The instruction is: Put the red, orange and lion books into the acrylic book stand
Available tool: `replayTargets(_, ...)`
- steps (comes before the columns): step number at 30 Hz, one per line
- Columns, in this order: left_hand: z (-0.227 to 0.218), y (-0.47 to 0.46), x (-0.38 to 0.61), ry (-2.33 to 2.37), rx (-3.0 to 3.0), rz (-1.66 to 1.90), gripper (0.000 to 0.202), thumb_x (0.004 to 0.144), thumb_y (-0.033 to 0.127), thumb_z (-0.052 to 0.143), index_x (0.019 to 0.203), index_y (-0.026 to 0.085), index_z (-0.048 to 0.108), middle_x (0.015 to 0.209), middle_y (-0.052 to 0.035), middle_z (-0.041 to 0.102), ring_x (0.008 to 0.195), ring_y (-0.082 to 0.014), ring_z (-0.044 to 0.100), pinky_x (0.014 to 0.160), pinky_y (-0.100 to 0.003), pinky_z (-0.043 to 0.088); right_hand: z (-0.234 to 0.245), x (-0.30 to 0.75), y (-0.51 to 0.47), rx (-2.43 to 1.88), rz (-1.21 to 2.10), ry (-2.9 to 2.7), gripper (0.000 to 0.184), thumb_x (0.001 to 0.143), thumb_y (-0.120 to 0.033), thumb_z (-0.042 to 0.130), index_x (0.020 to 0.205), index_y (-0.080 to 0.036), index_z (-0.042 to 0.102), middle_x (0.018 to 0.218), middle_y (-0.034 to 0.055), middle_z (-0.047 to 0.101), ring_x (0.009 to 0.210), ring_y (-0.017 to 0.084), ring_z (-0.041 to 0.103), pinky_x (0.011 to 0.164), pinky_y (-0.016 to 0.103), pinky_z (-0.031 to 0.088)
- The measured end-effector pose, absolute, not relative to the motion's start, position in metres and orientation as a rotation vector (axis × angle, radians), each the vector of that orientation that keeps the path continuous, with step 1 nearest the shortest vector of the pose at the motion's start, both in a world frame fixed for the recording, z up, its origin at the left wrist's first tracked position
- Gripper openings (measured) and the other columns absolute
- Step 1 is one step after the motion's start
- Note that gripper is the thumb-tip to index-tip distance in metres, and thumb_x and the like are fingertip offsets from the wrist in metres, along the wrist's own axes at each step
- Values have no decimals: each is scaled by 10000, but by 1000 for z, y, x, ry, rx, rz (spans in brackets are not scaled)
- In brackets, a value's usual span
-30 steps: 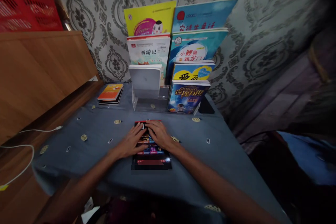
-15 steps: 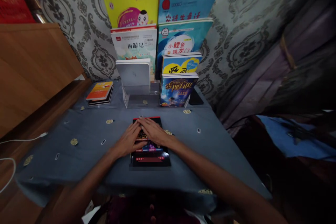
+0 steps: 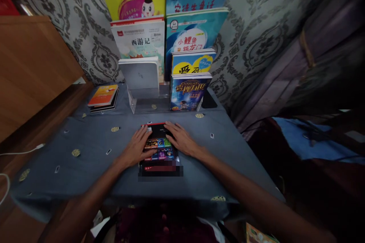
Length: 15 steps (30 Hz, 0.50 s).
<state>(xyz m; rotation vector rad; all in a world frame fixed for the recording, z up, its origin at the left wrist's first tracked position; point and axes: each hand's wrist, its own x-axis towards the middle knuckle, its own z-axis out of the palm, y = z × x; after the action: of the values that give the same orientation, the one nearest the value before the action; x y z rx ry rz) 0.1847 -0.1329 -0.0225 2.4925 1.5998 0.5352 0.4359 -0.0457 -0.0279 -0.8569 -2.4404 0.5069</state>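
Observation:
A black book [image 3: 158, 132] with rows of colourful pictures and a red top edge lies flat on the table in front of me. Its lower part is blurred out by a pixelated patch. My left hand [image 3: 138, 146] rests on the book's left side, fingers stretched out and the thumb reaching across the cover. On the right side, my right hand [image 3: 181, 139] lies with its fingers spread, the fingertips at the book's upper right edge. Between the two hands the cover shows.
Beyond the book stands a clear acrylic rack [image 3: 142, 105] holding several upright books, among them a blue book [image 3: 188, 93]. A small stack of books [image 3: 103, 96] with an orange cover sits at the left. Behind the rack's right side lies a dark flat object [image 3: 209, 100]. A white cable [image 3: 24, 152] is at the left edge.
My hands were together over the upper middle of the book. Now they are apart, the right hand shifted toward the right edge, uncovering the cover's middle. The view has tilted slightly.

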Motion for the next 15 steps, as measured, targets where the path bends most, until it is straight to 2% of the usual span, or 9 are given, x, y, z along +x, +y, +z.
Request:
replayTargets(4,-21,-133,185,1666,2503,493,804,927,667,490,1520,149,327,1611,-204,301,1520,-338,222,1202,-555,273,-28,436,-45,-849,527,-2414,462,968,-259,503,1421,-168,511,1503,178,499,1424,276,437,1181,577,316)
replayTargets(8,-18,-130,186,1706,2541,427,823,911,709,468,1503,147,361,1592,-205,341,1498,-345,283,1202,-568,261,-31,439,-40,-839,607,-2366,492,958,-268,525,1444,-208,489,1505,147,506,1413,274,452,1172,580,322)
replayTargets(15,-10,-110,189,1679,2588,374,741,937,673,455,1458,146,444,1562,-189,404,1452,-327,382,1191,-523,315,-28,446,-26,-806,841,-2199,449,1035,-366,378,1448,-233,494,1431,96,593,1319,243,553,1123,490,431)
